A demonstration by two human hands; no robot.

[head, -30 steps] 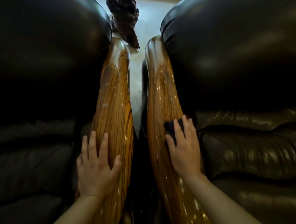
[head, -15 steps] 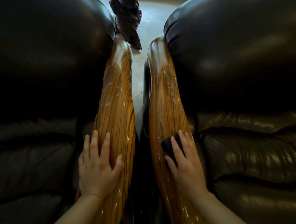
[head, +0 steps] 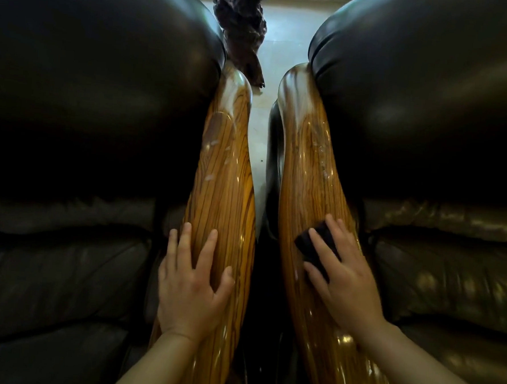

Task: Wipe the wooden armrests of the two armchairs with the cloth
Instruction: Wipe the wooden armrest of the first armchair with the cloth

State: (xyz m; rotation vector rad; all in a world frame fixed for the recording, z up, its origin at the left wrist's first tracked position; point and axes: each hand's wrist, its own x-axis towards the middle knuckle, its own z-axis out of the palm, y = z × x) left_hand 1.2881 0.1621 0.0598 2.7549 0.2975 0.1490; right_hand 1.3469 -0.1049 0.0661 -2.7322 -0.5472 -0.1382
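Observation:
Two glossy striped wooden armrests run side by side away from me: the left armrest (head: 223,172) and the right armrest (head: 307,171). My left hand (head: 191,286) lies flat on the left armrest with fingers spread, holding nothing. My right hand (head: 345,274) presses a small dark cloth (head: 314,249) flat against the right armrest, and most of the cloth is hidden under the fingers. Wet smears and droplets show on both armrests beyond my hands.
Dark leather armchairs fill both sides: the left chair (head: 87,122) and the right chair (head: 428,128). A narrow gap of pale floor (head: 280,45) lies between them. A dark gnarled wooden object (head: 241,28) stands on the floor at the far end.
My right hand has slid the cloth down the right armrest toward me. My left hand has stayed in place on the left armrest.

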